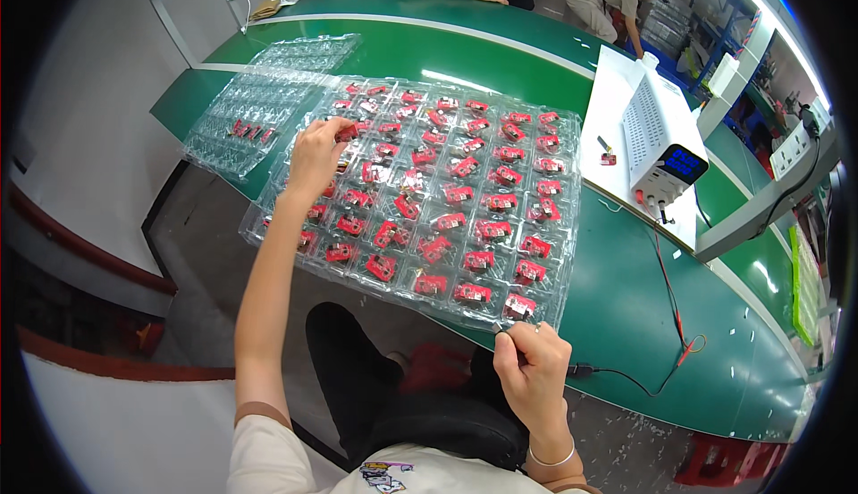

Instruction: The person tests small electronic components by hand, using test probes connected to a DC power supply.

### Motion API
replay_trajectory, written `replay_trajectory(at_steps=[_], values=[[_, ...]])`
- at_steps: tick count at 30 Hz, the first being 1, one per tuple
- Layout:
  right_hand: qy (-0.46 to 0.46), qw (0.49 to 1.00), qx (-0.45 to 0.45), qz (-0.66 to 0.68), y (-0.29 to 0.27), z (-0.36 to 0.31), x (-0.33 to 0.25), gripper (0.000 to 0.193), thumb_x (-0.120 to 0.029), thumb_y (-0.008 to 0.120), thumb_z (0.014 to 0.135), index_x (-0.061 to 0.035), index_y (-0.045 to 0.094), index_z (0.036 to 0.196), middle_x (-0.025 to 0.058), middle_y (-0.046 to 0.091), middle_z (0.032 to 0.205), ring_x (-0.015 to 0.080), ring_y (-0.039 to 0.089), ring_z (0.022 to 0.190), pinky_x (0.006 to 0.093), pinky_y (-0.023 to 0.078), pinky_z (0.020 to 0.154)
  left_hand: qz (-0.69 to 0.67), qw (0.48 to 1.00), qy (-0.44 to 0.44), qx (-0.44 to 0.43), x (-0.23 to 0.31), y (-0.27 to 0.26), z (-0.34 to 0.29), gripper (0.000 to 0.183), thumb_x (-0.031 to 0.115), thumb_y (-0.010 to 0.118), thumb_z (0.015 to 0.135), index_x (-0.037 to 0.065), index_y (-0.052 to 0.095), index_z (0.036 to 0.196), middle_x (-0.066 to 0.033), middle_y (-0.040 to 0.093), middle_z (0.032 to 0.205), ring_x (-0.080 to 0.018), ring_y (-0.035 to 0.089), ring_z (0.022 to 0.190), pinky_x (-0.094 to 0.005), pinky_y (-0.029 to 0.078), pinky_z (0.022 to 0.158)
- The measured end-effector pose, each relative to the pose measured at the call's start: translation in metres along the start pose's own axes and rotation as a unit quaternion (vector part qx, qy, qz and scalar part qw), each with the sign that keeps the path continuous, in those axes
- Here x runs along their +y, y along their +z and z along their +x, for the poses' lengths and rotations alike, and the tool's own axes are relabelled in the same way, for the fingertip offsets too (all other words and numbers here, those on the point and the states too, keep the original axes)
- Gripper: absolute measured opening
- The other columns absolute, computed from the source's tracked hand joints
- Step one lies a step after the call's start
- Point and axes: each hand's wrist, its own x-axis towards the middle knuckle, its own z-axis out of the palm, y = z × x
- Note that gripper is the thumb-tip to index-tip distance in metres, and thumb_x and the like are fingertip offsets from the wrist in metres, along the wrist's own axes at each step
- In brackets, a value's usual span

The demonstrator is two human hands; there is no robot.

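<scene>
My left hand (317, 159) reaches over the far left part of a clear plastic tray (407, 299). Its fingertips are closed on a small red circuit board (351, 133). Many similar red boards, such as this one near the tray's front (381, 267), lie in the tray's compartments. Close to the tray's near right corner, my right hand (536, 364) is closed around a black cable (583, 371). A small dark tip of it pokes out by the thumb; the part inside the fist is hidden.
Another clear tray (237, 105) at the left holds a few red boards. A white power supply (661, 141) with a blue display stands on a white board (601, 105) at the right. Red and black leads (677, 315) trail over the green table (643, 351). Two people are beyond it.
</scene>
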Motion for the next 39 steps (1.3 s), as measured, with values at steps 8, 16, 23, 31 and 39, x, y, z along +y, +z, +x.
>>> replay_trajectory(at_steps=[8, 16, 23, 31, 39], values=[[0.023, 1.000, -0.007, -0.016, -0.001, 0.006, 0.007, 0.019, -0.004, 0.062, 0.070, -0.0052, 0.048, 0.057, 0.0064, 0.044, 0.048, 0.0239, 0.039, 0.045, 0.0347, 0.032, 0.046, 0.118, 0.981, 0.060, -0.142, -0.047, 0.005, 0.015, 0.028, 0.005, 0.062, 0.073, 0.012, 0.062, 0.100, -0.0043, 0.063, 0.097, -0.0225, 0.054, 0.100, -0.0368, 0.036, 0.091], [0.020, 1.000, -0.009, 0.004, 0.004, 0.003, 0.002, 0.016, -0.005, 0.062, 0.071, -0.0045, 0.051, 0.059, 0.0069, 0.045, 0.049, 0.0237, 0.040, 0.046, 0.0346, 0.032, 0.047, 0.057, 0.974, 0.043, -0.216, -0.042, -0.020, -0.007, 0.020, 0.005, 0.064, 0.073, 0.004, 0.064, 0.093, -0.0091, 0.064, 0.091, -0.0240, 0.060, 0.085, -0.0320, 0.046, 0.079], [0.053, 0.993, -0.040, 0.100, 0.012, 0.005, -0.001, 0.018, -0.006, 0.058, 0.078, -0.0032, 0.052, 0.061, 0.0076, 0.045, 0.049, 0.0237, 0.041, 0.044, 0.0340, 0.033, 0.047, -0.443, 0.875, -0.164, -0.109, 0.073, -0.010, -0.074, 0.019, -0.001, 0.057, 0.082, 0.005, 0.055, 0.099, -0.0059, 0.064, 0.096, -0.0097, 0.057, 0.086, -0.0240, 0.045, 0.075], [0.181, 0.892, -0.174, 0.375, 0.005, 0.005, -0.012, 0.033, -0.017, 0.045, 0.091, 0.0006, 0.052, 0.063, 0.0036, 0.049, 0.053, 0.0082, 0.042, 0.048, 0.0250, 0.034, 0.046, -0.496, 0.856, 0.138, -0.034, 0.166, 0.008, -0.140, 0.025, -0.009, 0.062, 0.073, 0.003, 0.049, 0.090, -0.0203, 0.063, 0.100, -0.0288, 0.060, 0.095, -0.0345, 0.050, 0.078], [0.174, 0.903, -0.158, 0.361, -0.003, -0.002, -0.011, 0.036, -0.019, 0.044, 0.091, 0.0008, 0.051, 0.063, 0.0028, 0.049, 0.052, 0.0080, 0.041, 0.049, 0.0244, 0.033, 0.047, -0.472, 0.859, 0.198, 0.005, 0.172, 0.012, -0.142, 0.029, -0.010, 0.062, 0.071, 0.005, 0.047, 0.090, -0.0210, 0.063, 0.100, -0.0331, 0.061, 0.094, -0.0375, 0.052, 0.077]])
